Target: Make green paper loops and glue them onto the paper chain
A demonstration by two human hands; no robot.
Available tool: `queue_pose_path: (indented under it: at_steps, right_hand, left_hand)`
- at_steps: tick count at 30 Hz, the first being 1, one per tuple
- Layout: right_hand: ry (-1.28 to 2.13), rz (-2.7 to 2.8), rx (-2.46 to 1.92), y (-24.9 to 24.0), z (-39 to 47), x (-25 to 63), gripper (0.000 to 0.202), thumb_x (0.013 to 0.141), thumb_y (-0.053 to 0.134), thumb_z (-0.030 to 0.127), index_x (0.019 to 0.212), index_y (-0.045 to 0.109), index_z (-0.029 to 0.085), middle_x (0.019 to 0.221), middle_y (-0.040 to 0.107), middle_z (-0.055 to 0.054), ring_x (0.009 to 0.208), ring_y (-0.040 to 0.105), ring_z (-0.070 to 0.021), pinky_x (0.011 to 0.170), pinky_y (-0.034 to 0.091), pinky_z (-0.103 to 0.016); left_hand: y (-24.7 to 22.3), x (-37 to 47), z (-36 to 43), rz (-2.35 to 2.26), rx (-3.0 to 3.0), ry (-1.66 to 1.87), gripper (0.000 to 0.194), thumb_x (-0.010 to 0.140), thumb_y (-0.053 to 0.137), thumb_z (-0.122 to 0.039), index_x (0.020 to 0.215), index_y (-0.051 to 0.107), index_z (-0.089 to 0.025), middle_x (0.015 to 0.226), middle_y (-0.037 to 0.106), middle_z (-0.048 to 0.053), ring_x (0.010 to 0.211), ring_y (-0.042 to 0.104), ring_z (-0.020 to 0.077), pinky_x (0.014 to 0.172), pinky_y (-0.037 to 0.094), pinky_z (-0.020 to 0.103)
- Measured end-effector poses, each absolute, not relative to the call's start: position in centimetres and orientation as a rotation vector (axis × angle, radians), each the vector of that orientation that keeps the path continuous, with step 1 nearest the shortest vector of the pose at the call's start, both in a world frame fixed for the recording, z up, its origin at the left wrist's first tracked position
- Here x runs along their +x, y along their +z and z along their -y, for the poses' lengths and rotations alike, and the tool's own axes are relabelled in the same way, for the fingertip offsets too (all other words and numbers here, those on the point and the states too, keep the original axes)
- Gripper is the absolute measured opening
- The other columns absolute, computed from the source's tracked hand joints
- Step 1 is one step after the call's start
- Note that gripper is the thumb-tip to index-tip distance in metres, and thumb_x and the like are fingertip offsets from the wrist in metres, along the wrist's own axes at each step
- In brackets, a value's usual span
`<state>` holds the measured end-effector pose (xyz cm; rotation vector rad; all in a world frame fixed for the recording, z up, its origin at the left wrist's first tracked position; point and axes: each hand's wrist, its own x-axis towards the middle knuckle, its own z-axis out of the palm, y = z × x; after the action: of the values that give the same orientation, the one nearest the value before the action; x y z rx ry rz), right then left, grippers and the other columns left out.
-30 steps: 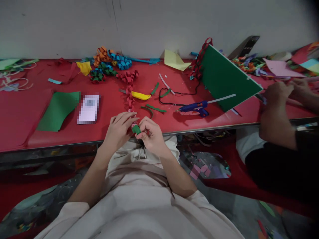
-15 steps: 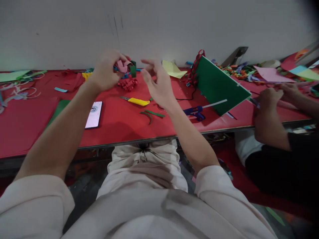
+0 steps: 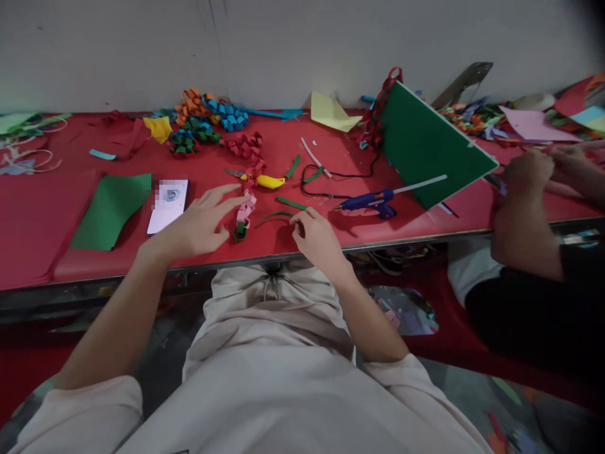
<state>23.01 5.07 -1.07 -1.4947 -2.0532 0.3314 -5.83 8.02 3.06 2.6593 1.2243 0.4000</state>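
My left hand (image 3: 201,221) is open, fingers spread just above the table beside the pink and green end of a paper chain (image 3: 246,208). Whether its fingertips touch the links cannot be made out. That chain runs back through red links to a pile of blue, orange and green links. My right hand (image 3: 321,243) is closed, thumb and fingers pinching the end of a thin curved green paper strip (image 3: 275,215). Another green strip (image 3: 290,202) lies just behind those fingertips. A yellow utility knife (image 3: 270,182) rests beyond the chain's end, blade pointing left.
A blue glue gun (image 3: 366,200) with a white stick lies right of my right hand, its black cord behind. A green board (image 3: 430,148) leans farther right. A phone (image 3: 167,207) and green paper (image 3: 111,211) lie left. A co-worker's hands (image 3: 529,173) work at far right.
My left hand has come down and nearer, letting go of the chain, which now lies stretched toward me. My right hand has lowered to the table and taken hold of the curved green strip.
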Motion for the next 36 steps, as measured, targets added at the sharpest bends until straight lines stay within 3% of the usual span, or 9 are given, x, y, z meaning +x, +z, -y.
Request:
queue_pose_path:
  at_steps: [2, 4, 10, 17, 20, 23, 28, 32, 36]
  right_hand:
    - [0.392, 1.951, -1.403, -1.4, -4.3, 23.5, 0.022, 0.087, 0.051, 0.006, 0.096, 0.067, 0.018, 0.099, 0.066, -0.007, 0.084, 0.063, -0.0195, 0.08, 0.051, -0.032]
    - [0.431, 1.887, -1.317, -1.7, -3.5, 23.8, 0.022, 0.087, 0.053, 0.007, 0.099, 0.068, 0.018, 0.098, 0.065, -0.006, 0.081, 0.063, -0.0182, 0.08, 0.052, -0.032]
    - [0.328, 1.868, -1.089, -2.1, -2.2, 23.8, 0.021, 0.1, 0.052, 0.015, 0.11, 0.07, 0.02, 0.101, 0.066, -0.008, 0.089, 0.066, -0.0169, 0.083, 0.055, -0.031]
    - [0.217, 1.931, -0.989, -1.6, -1.3, 23.3, 0.031, 0.104, 0.043, 0.012, 0.114, 0.071, 0.02, 0.112, 0.067, -0.011, 0.103, 0.067, -0.0184, 0.09, 0.057, -0.033]
    - [0.031, 2.124, -0.996, -0.7, -0.8, 23.1, 0.029, 0.103, 0.044, 0.011, 0.116, 0.069, 0.017, 0.114, 0.069, -0.013, 0.108, 0.064, -0.0227, 0.093, 0.055, -0.037]
    - [-0.146, 2.321, -1.021, 0.4, -0.5, 22.9, 0.027, 0.103, 0.045, 0.011, 0.116, 0.068, 0.014, 0.114, 0.07, -0.014, 0.103, 0.063, -0.0248, 0.089, 0.052, -0.038]
    - [-0.303, 2.506, -1.063, 1.6, -0.4, 22.6, 0.025, 0.103, 0.045, 0.011, 0.111, 0.068, 0.012, 0.111, 0.07, -0.014, 0.097, 0.062, -0.0255, 0.084, 0.049, -0.038]
    - [-0.263, 2.501, -1.065, 1.4, -0.5, 22.7, 0.026, 0.103, 0.044, 0.01, 0.114, 0.067, 0.011, 0.112, 0.07, -0.015, 0.101, 0.063, -0.0265, 0.084, 0.049, -0.04]
    - [0.001, 2.314, -0.989, 0.3, -0.9, 22.6, 0.029, 0.104, 0.042, 0.011, 0.12, 0.066, 0.017, 0.116, 0.069, -0.013, 0.106, 0.063, -0.0241, 0.091, 0.051, -0.039]
  left_hand:
    - [2.6, -4.9, -5.8, -1.324, 2.656, 0.545, 0.059, 0.089, 0.06, -0.027, 0.147, 0.052, -0.026, 0.148, 0.05, 0.013, 0.138, 0.049, 0.0342, 0.115, 0.043, 0.054]
    - [1.4, -3.8, -4.1, -1.475, 2.589, 0.663, 0.054, 0.09, 0.064, -0.033, 0.142, 0.056, -0.024, 0.135, 0.056, 0.013, 0.127, 0.056, 0.0335, 0.109, 0.047, 0.053]
    - [-2.2, -1.9, -2.6, -1.642, 2.159, 1.101, 0.046, 0.088, 0.065, -0.021, 0.134, 0.056, -0.019, 0.115, 0.063, 0.01, 0.106, 0.066, 0.0245, 0.093, 0.056, 0.04]
    - [-1.7, -1.8, -1.3, -1.549, 2.184, 1.339, 0.061, 0.089, 0.066, -0.017, 0.147, 0.046, -0.022, 0.124, 0.068, 0.009, 0.113, 0.066, 0.0219, 0.091, 0.057, 0.035]
    - [-1.3, -1.8, -1.3, -1.481, 2.257, 1.411, 0.049, 0.091, 0.068, -0.019, 0.139, 0.056, -0.022, 0.135, 0.06, 0.012, 0.111, 0.067, 0.0213, 0.09, 0.06, 0.035]
    - [-1.0, -1.7, -1.4, -1.399, 2.333, 1.411, 0.03, 0.093, 0.067, -0.02, 0.124, 0.068, -0.022, 0.139, 0.056, 0.012, 0.113, 0.067, 0.0209, 0.099, 0.059, 0.038]
    - [-0.8, -1.5, -1.5, -1.358, 2.419, 1.373, 0.033, 0.098, 0.063, -0.018, 0.129, 0.068, -0.025, 0.123, 0.068, 0.009, 0.115, 0.067, 0.0202, 0.106, 0.055, 0.037]
    - [-1.3, -1.6, -1.4, -1.362, 2.446, 1.329, 0.038, 0.101, 0.055, -0.015, 0.135, 0.066, -0.026, 0.122, 0.067, 0.009, 0.114, 0.067, 0.0188, 0.101, 0.056, 0.034]
    - [-1.6, -1.3, -1.5, -1.357, 2.426, 1.255, 0.042, 0.101, 0.055, -0.019, 0.141, 0.062, -0.03, 0.125, 0.067, 0.01, 0.115, 0.066, 0.02, 0.103, 0.055, 0.036]
